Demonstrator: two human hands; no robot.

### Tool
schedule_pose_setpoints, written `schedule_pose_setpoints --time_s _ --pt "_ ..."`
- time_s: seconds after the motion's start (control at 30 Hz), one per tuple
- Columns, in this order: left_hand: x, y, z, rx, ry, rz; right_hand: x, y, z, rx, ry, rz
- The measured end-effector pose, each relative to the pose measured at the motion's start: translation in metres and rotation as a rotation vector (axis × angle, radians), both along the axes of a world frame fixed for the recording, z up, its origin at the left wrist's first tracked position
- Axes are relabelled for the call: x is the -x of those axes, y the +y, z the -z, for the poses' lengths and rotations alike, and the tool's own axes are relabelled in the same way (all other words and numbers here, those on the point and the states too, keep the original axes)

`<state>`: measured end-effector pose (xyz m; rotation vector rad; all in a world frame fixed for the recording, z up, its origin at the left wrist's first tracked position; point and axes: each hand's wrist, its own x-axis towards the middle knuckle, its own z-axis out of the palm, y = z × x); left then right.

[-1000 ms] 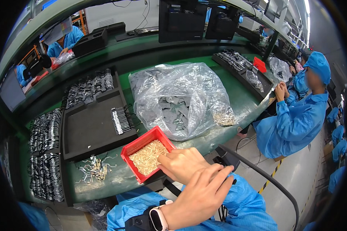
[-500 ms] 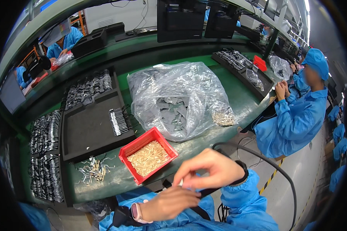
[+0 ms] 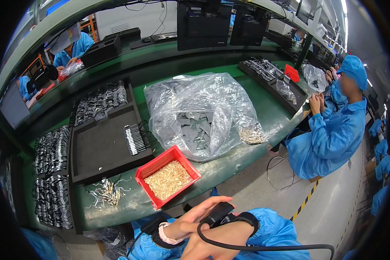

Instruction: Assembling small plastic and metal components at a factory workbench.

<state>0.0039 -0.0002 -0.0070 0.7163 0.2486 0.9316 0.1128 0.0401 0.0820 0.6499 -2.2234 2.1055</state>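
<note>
My left hand (image 3: 199,211), with a pink band at its wrist, reaches to the right with its fingers stretched out. It lies against a black module (image 3: 220,213) at my right wrist, partly hidden behind it. A black strap runs round that wrist, and a thick black cable (image 3: 264,248) loops across the hand. Low in the view, my right hand (image 3: 219,240) shows its back. Its fingers point down to the left and are mostly hidden. Beyond the hands, a red bin (image 3: 194,177) of small gold-coloured metal pieces (image 3: 168,178) stands at the bench edge.
Left of the bin lies a loose pile of small metal parts (image 3: 106,193). Black trays (image 3: 97,149) hold rows of dark parts. A large clear plastic bag (image 3: 229,97) of grey pieces rests mid-bench. A co-worker in blue (image 3: 333,138) sits at the right.
Both hands have moved down from beside the bin and now cross at my right wrist. The small white thing at my fingertips no longer shows. The cable has dropped over my right hand.
</note>
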Motion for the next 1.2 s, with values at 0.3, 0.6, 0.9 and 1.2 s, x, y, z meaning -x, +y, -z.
schedule_pose_setpoints --time_s 0.3,0.6,0.9,1.2 --pt "0.026 -0.001 -0.004 -0.214 0.205 -0.347 0.001 -0.001 0.050 -0.038 0.066 -0.100" --pt "0.032 -0.005 -0.003 -0.242 0.060 -0.509 -0.012 0.026 0.048 -0.284 -0.228 -0.099" --pt "0.018 0.009 0.008 -0.529 0.126 -0.659 -0.027 0.052 0.035 -0.295 -0.162 -0.127" --pt "0.010 0.018 -0.010 -0.559 0.023 -0.591 -0.045 0.043 0.033 -0.496 -0.015 0.243"
